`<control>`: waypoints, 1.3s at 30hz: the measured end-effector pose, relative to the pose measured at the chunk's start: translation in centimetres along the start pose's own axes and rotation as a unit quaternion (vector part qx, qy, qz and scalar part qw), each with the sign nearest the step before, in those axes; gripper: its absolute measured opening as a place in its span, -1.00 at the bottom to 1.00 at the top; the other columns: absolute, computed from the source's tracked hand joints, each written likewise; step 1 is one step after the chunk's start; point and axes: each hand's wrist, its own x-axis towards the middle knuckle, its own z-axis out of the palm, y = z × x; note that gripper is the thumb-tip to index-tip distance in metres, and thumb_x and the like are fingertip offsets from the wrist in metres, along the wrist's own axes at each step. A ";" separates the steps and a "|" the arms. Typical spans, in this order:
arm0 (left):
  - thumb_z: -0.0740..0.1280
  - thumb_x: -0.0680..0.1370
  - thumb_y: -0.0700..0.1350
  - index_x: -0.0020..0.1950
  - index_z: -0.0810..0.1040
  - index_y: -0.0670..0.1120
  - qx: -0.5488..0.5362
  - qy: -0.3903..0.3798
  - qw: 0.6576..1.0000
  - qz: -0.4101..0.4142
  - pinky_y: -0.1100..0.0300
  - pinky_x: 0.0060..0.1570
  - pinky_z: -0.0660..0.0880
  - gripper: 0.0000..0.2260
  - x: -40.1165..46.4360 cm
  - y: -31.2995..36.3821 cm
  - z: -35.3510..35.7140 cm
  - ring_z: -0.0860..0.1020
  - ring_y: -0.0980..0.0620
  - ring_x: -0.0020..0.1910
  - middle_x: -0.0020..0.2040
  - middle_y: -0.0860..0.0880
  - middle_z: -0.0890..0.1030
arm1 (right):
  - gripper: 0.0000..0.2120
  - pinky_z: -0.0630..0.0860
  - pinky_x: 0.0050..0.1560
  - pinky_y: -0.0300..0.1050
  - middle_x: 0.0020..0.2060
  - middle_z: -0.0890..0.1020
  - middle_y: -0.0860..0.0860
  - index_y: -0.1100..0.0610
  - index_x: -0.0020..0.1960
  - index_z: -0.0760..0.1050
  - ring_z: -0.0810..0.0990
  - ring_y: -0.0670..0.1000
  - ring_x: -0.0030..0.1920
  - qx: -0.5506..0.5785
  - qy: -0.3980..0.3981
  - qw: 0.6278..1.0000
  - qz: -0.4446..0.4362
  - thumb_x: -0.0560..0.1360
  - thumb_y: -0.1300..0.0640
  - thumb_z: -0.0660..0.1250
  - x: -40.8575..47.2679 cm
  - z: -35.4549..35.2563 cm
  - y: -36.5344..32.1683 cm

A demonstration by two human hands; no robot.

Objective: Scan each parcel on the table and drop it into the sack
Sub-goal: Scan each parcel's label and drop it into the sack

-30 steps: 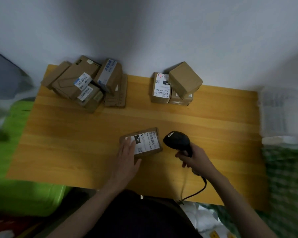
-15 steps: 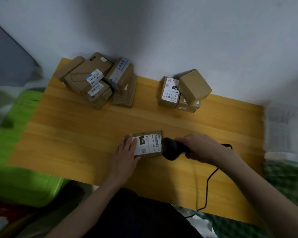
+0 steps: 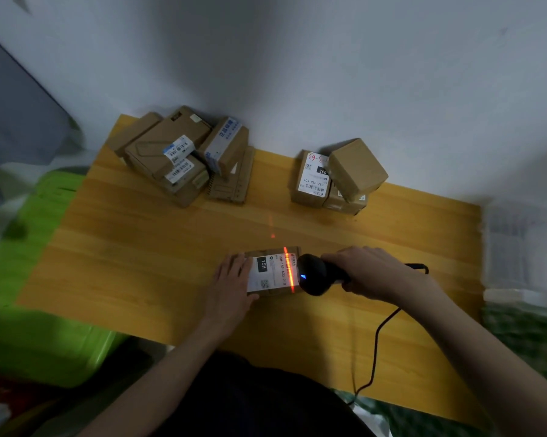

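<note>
— Where's the parcel you're on?

— It's lying flat on the wooden worktop [image 3: 139, 263], near the front edge, right in front of me. My left hand [image 3: 232, 283] rests on the left end of the parcel [image 3: 273, 271], fingers straight and laid flat across it, so that grip is spread, not curled round anything. The white label faces up; I can read "15H" in a black patch on it.

— And the other hand?

— My right hand [image 3: 365, 272] is wrapped round the handle of the black scanner [image 3: 313, 277], a closed grip on it. The scanner's head sits just over the right end of the parcel, with a small blue light lit on top. A red-orange line of light crosses the label near its right edge (a fainter streak of the same red runs on across the wood beyond it). The scanner's black cable [image 3: 374, 348] trails off to the front right edge.

— What else is up there?

— A heap of brown boxes [image 3: 184, 156] at the far left corner against the wall, some with barcode labels, and a smaller cluster of boxes [image 3: 335, 178] further right, one tilted on top of the others. A green bin [image 3: 29, 326] stands beside the worktop on my left.
</note>
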 end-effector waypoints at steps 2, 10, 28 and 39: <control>0.35 0.57 0.16 0.65 -0.09 -0.05 0.006 -0.010 1.000 0.001 0.01 0.55 -0.21 -0.16 0.2 0.1 -0.4 -0.11 -0.08 0.63 0.65 -0.04 0.00 | -0.52 0.60 0.01 -0.03 0.11 0.60 -0.11 -0.14 0.38 0.37 0.58 -0.02 0.10 0.000 0.001 1.000 0.002 0.54 0.20 0.34 -0.3 -0.1 0.0; 0.55 0.38 0.17 0.62 0.01 -0.13 0.093 -0.071 0.993 0.033 -0.04 0.57 0.01 0.03 2.9 0.5 -2.3 0.08 -0.12 0.59 0.59 -0.09 0.13 | -0.54 0.61 0.01 0.02 0.11 0.62 -0.06 -0.11 0.37 0.39 0.60 0.02 0.10 0.002 0.020 1.000 0.009 0.53 0.19 0.35 -1.4 0.5 0.0; 0.52 0.24 0.33 0.48 0.24 -0.11 0.056 -0.063 0.996 -0.010 0.03 0.26 0.45 -0.02 -4.0 0.7 -3.1 0.31 -0.07 0.37 0.40 -0.08 0.31 | -0.67 0.56 -0.06 0.02 -0.12 0.63 -0.06 -0.01 0.15 0.48 0.60 0.02 -0.08 0.133 0.065 0.989 -0.028 0.45 0.25 0.42 -8.3 4.9 -1.9; 0.52 0.17 0.40 0.31 0.45 -0.08 -0.111 0.027 0.973 -0.201 0.08 0.10 0.50 -0.13 -20.9 -7.0 -3.4 0.45 0.03 0.09 0.20 0.00 0.42 | -0.65 0.48 -0.22 -0.28 -0.24 0.57 -0.22 -0.11 0.21 0.47 0.56 -0.27 -0.30 0.080 0.020 0.976 -0.204 0.51 0.19 0.40 -5.3 4.7 -13.7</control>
